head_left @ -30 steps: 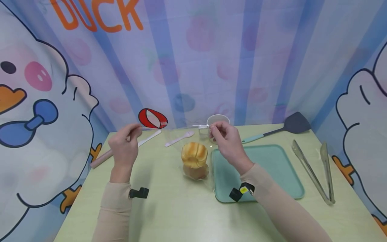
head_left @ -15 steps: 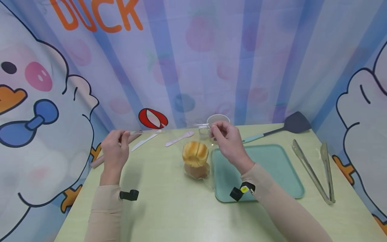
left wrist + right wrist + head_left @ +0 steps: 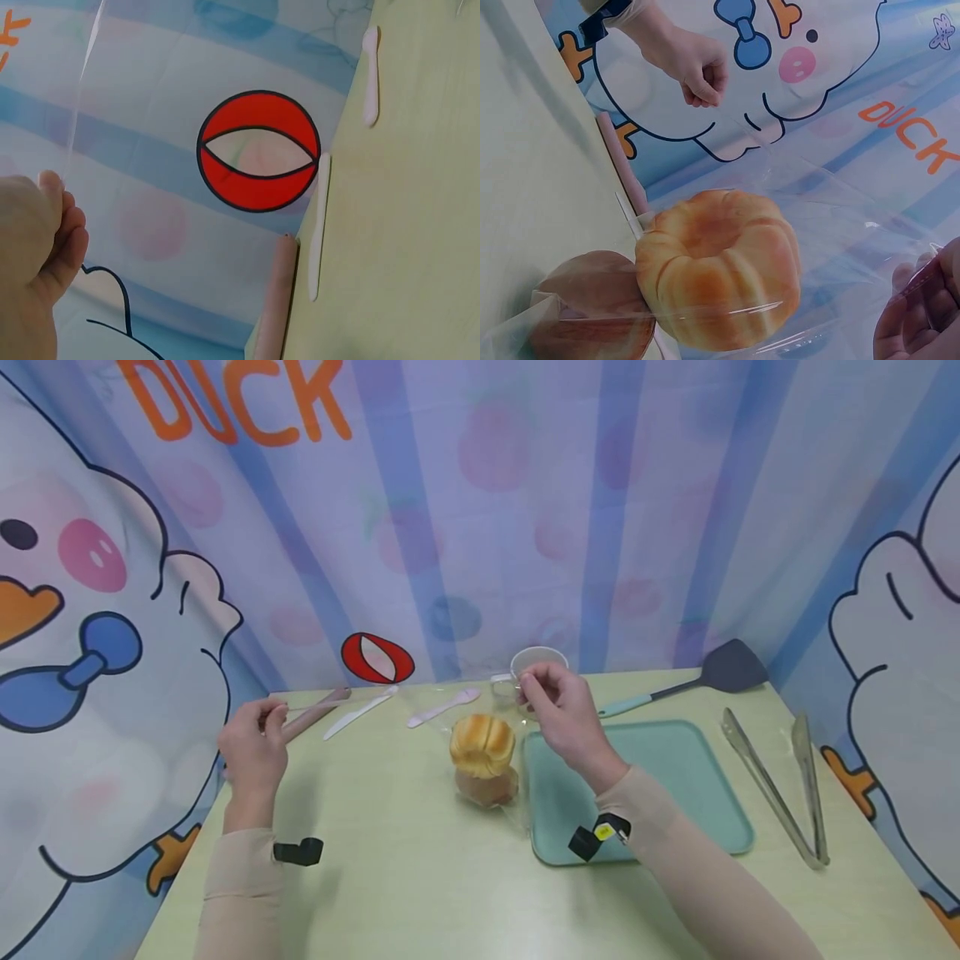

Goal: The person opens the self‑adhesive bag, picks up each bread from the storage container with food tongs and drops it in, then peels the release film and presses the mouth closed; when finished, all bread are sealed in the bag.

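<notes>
A clear plastic bag holds a golden ridged bread roll above a brown bun. My right hand pinches the bag's upper edge between thumb and fingers, just in front of a white-rimmed cup. Out at the left, my left hand pinches the end of a thin clear plastic strip. In the right wrist view this strip runs from the left fingertips toward the bag, and its far end fades against the curtain.
A green tray lies right of the bag, with metal tongs beyond it. A dark-headed spatula lies behind. Along the back left are a pink spoon, a white knife and a pinkish-brown rod. A printed curtain surrounds the table.
My left hand has moved steadily left and slightly down, widening the gap between the hands and drawing the clear strip with it. My right hand and the bagged breads have hardly moved.
</notes>
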The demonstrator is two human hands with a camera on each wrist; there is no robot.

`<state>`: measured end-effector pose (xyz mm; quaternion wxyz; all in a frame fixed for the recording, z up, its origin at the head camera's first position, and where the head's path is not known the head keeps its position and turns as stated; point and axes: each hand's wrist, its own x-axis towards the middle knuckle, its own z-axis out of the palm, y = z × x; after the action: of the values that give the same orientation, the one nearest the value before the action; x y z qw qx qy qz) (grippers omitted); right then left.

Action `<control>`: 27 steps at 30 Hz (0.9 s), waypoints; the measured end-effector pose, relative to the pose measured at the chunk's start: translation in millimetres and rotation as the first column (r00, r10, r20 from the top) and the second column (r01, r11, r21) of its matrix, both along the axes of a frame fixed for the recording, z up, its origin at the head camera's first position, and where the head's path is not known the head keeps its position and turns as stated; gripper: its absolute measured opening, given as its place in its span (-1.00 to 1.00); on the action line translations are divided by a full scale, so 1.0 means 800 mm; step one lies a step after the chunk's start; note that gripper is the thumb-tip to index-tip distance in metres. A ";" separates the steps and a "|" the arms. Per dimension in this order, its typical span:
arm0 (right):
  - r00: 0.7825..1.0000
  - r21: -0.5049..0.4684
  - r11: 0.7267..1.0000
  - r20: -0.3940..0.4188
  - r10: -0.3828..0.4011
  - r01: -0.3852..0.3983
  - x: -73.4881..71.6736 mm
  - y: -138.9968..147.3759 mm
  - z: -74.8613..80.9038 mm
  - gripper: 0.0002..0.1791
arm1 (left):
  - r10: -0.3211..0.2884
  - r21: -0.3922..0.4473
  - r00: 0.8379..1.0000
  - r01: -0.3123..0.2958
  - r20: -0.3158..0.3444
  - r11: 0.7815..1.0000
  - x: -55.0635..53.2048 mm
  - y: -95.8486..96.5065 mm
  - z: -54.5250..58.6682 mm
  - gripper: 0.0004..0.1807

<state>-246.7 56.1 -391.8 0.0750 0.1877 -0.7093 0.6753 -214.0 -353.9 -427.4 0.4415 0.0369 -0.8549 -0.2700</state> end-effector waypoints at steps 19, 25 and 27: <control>1.000 0.010 1.000 0.007 0.029 -0.029 0.001 -0.001 0.000 -0.75 | -0.084 0.058 0.994 0.080 0.073 0.995 0.004 -0.004 -0.020 -0.83; 0.999 0.019 0.999 0.001 0.035 -0.035 0.002 0.000 0.001 -0.73 | -0.202 0.034 0.978 0.201 0.056 0.979 -0.010 0.035 -0.010 -0.84; 0.999 0.019 0.999 0.000 0.040 -0.040 0.002 0.000 0.001 -0.73 | -0.264 0.069 0.960 0.258 0.098 0.964 -0.013 0.052 -0.006 -0.79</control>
<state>-245.3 55.8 -391.4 0.0600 0.2029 -0.7118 0.6698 -224.7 -312.5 -432.0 0.3547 -0.0496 -0.8668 -0.3470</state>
